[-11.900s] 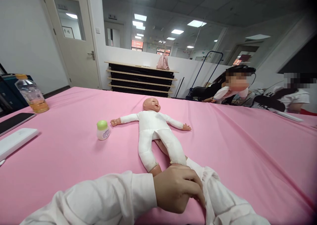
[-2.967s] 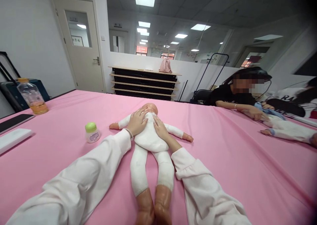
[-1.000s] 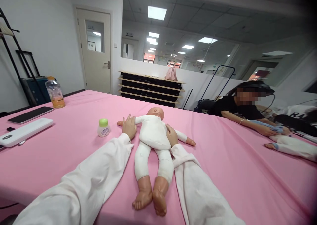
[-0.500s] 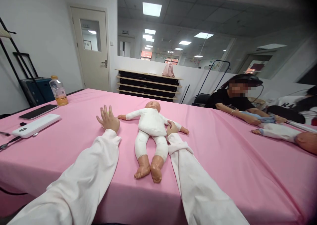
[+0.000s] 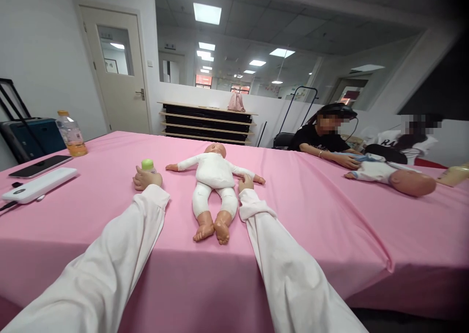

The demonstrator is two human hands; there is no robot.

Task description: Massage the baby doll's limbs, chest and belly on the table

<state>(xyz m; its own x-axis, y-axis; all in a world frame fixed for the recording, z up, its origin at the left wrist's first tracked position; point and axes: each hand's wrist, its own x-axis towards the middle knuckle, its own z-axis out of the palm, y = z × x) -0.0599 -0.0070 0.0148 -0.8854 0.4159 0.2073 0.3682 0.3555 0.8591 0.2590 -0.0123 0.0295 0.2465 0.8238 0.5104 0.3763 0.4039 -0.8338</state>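
The left hand [image 5: 147, 179] curls around the green-lidded jar [image 5: 148, 166], grip firmness unclear, and could knock it over reaching across; the right hand [image 5: 246, 182], loosely bent, rests beside the doll [image 5: 216, 171].

Our left hand [image 5: 146, 179] hides most of the jar [image 5: 147, 164]; far right on the table [image 5: 311, 206], our view crops a yellowish container [image 5: 453, 175].

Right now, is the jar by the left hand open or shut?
Shut: the green lid sits on top of the jar, showing above the left hand. Cannot tell how tight.
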